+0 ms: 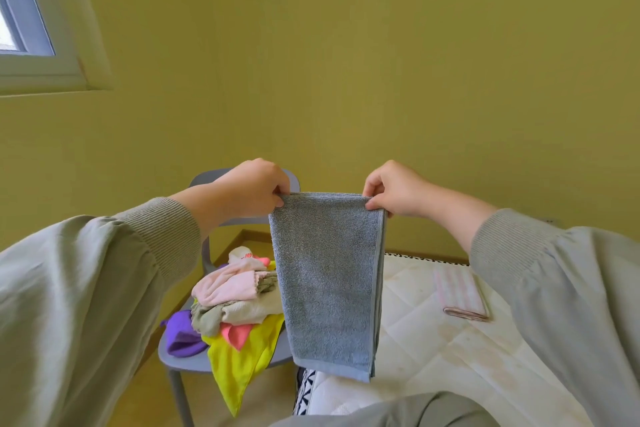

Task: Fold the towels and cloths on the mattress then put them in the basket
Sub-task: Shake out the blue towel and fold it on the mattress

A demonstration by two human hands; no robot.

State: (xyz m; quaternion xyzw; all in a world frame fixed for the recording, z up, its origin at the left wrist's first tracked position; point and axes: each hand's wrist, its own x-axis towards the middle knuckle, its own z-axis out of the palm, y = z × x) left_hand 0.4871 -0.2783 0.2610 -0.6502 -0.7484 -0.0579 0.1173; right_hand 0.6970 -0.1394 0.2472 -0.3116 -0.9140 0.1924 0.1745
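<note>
A grey-blue towel [327,282] hangs in the air in front of me, doubled over lengthwise, its lower edge just above the mattress [450,350]. My left hand [251,189] pinches its top left corner. My right hand [393,189] pinches the top right corner. Both hands are raised at the same height, with the top edge stretched between them. A folded pink-and-white striped cloth [460,291] lies flat on the mattress to the right. No basket is in view.
A grey-blue chair [180,362] stands left of the mattress. It bears a heap of unfolded cloths [235,302] in pink, beige, purple and yellow; the yellow one hangs over the seat's front edge. A yellow wall is behind, with a window at the top left.
</note>
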